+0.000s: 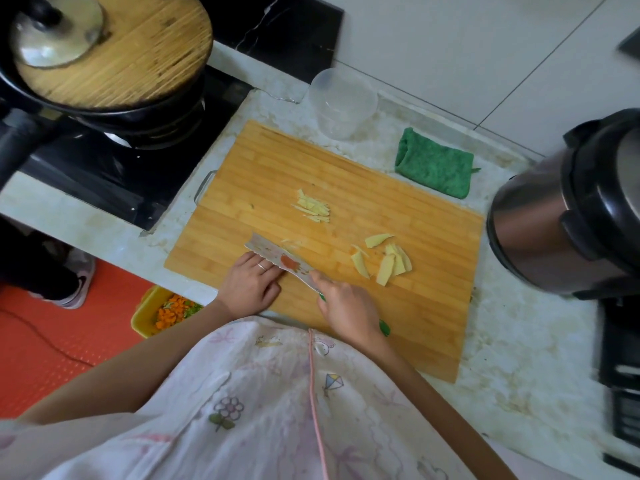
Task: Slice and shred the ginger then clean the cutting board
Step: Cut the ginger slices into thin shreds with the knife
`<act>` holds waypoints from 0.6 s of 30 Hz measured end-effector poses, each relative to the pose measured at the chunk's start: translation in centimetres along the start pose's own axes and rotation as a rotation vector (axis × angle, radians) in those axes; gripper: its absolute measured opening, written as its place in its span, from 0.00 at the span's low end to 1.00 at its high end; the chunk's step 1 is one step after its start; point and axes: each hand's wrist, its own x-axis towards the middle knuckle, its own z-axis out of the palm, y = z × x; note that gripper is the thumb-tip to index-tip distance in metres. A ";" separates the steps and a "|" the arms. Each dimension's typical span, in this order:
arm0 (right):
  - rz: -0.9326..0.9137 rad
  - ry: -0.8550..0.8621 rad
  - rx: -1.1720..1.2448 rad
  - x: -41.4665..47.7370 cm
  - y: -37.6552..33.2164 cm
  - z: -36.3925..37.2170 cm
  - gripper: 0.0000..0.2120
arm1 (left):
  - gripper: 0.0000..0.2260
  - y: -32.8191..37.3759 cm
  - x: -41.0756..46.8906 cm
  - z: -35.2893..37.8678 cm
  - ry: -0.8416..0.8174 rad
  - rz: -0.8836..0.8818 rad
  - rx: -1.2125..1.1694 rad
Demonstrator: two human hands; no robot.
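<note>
1. The flat-bladed knife with a red print (280,259) is being gripped at its green handle by the right hand (346,308). The blade is being held across the near-left part of the rectangular bamboo cutting board (381,188).
2. The left hand (249,284) is being rested on the board against the near side of the blade, fingers bent down. Whether ginger is being pinned under it cannot be told.
3. Thin pale-yellow ginger shreds (313,207) are being kept in a small pile mid-board, beyond the blade. Wider pale-yellow ginger slices (388,261) are being left uncut to the knife's right.
4. Step judged as shredding, partly done. Slices should be stacked flat, fingertips tucked behind the knuckles, the blade guided along them, and cuts kept thin and even.
5. A folded green cloth (434,168) and a clear plastic cup (341,102) are lying off the board's far edge. A steel cooker with a dark lid (571,216) is standing at the right, and a black wok under a round wooden lid (104,53) at far left.
6. Nothing is being seen between blade and slices. The cooker is crowding the board's right edge, which probably matters for cleaning.
</note>
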 end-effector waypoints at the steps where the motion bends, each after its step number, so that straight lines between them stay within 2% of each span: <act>1: 0.004 -0.004 -0.006 0.1 0.0 0.0 0.21 | 0.13 0.0 0.0 0.0 -0.009 -0.004 -0.004; 5: 0.011 0.007 -0.042 1.4 -0.3 -0.2 0.21 | 0.14 0.0 0.0 -0.1 -0.038 -0.019 -0.014; 12: -0.002 0.002 0.007 -0.2 0.3 0.3 0.21 | 0.14 0.2 0.1 -0.3 0.027 0.006 0.028; 18: 0.020 -0.015 -0.002 0.2 0.0 0.1 0.22 | 0.12 0.1 0.0 -0.1 0.019 0.004 0.004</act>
